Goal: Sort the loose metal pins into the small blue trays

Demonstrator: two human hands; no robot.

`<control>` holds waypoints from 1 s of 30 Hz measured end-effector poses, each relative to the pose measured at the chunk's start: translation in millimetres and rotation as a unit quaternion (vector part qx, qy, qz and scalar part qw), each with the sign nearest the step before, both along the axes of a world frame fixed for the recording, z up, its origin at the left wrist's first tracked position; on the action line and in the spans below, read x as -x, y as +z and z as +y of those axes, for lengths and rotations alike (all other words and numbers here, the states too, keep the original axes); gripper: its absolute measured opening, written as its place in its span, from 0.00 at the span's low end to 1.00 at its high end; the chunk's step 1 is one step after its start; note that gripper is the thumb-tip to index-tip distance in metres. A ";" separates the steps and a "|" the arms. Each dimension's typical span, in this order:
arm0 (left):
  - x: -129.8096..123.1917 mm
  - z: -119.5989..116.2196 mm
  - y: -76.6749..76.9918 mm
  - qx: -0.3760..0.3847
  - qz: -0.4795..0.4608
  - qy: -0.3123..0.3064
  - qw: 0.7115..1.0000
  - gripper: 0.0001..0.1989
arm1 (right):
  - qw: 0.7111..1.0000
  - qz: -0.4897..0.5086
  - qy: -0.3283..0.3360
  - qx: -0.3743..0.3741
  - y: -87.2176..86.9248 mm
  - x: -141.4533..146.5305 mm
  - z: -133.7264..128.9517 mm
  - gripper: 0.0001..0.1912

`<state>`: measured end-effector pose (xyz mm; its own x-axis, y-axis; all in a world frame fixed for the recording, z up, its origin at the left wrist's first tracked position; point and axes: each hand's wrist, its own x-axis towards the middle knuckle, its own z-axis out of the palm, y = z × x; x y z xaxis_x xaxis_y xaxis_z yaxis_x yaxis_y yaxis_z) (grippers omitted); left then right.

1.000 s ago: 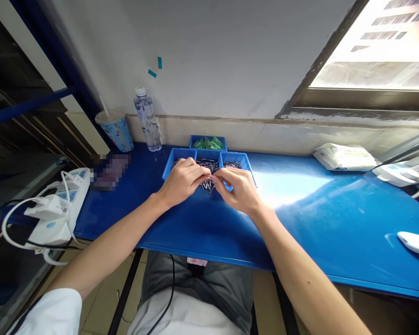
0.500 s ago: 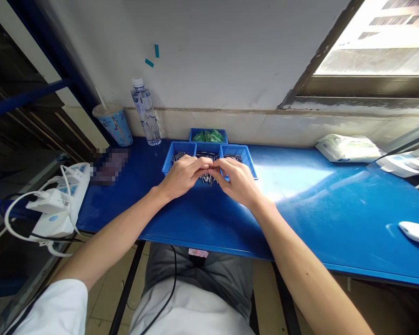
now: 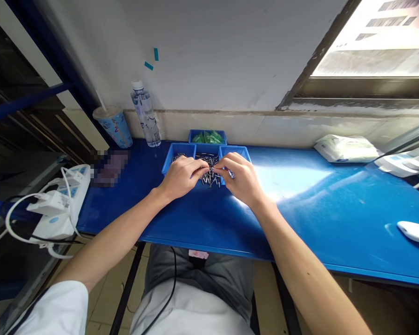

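Plainly, the small metal pins (image 3: pixel 212 179) were slim, straight and silvery, with darker lengths among them, and they lay crisscrossed in a loose heap on the counter (image 3: pixel 195 218). Their finer shape was too small to tell. The heap sat between and just beyond your two hands, its near edge showing below your fingertips, and your knuckles hid part of its sides.

Your left hand (image 3: pixel 182 177) had its thumb and forefinger pinched together at the left of the heap, and your right hand (image 3: pixel 240 179) was pinched the same way at the right. Between the two sets of fingertips, nearly touching one another, you held a thin piece (image 3: pixel 211 168), too small to make out in detail. The other fingers of both hands were curled loosely.

Around the heap stood blue bins: the left bin (image 3: pixel 169 160) held more pins and was partly behind your left hand, while the right bin (image 3: pixel 245 151) was mostly covered by your right hand. Behind them, near the wall, the rear bin (image 3: pixel 207 141) held green packets (image 3: pixel 209 137).

Farther left, a clear bottle (image 3: pixel 145 116) with a white cap stood beside a blue patterned cup (image 3: pixel 115 129) with a straw, and a white power strip (image 3: pixel 61 214) with plugs and cables was at the counter's left edge. Well off to the right lay a soft white-and-green pack (image 3: pixel 347 150) and, nearer you, a white rounded object (image 3: pixel 416 231).
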<state>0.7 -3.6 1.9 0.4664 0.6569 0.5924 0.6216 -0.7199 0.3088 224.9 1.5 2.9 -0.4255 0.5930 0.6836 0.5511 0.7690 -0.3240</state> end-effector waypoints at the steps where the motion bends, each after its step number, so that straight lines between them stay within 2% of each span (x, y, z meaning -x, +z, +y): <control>1: -0.1 -0.1 0.0 0.000 0.001 0.004 1.000 0.12 | 1.000 0.006 -0.004 0.001 -0.3 -0.4 0.3 0.09; 7: 0.6 -0.7 0.9 -0.010 0.003 0.005 1.000 0.12 | 1.000 0.007 0.003 0.007 -0.3 2.1 -2.0 0.09; 13: 0.9 -1.2 -0.9 -0.015 0.009 -0.029 0.999 0.12 | 1.000 -0.012 0.021 0.011 -2.4 10.5 -5.9 0.12; 21: 3.4 0.5 3.9 -0.031 0.011 -0.007 0.999 0.09 | 1.000 -0.001 0.004 0.009 0.1 5.2 -2.6 0.10; 30: 4.9 0.5 4.6 -0.032 0.003 0.004 0.999 0.10 | 0.999 0.030 0.021 0.020 -0.3 2.3 -1.4 0.10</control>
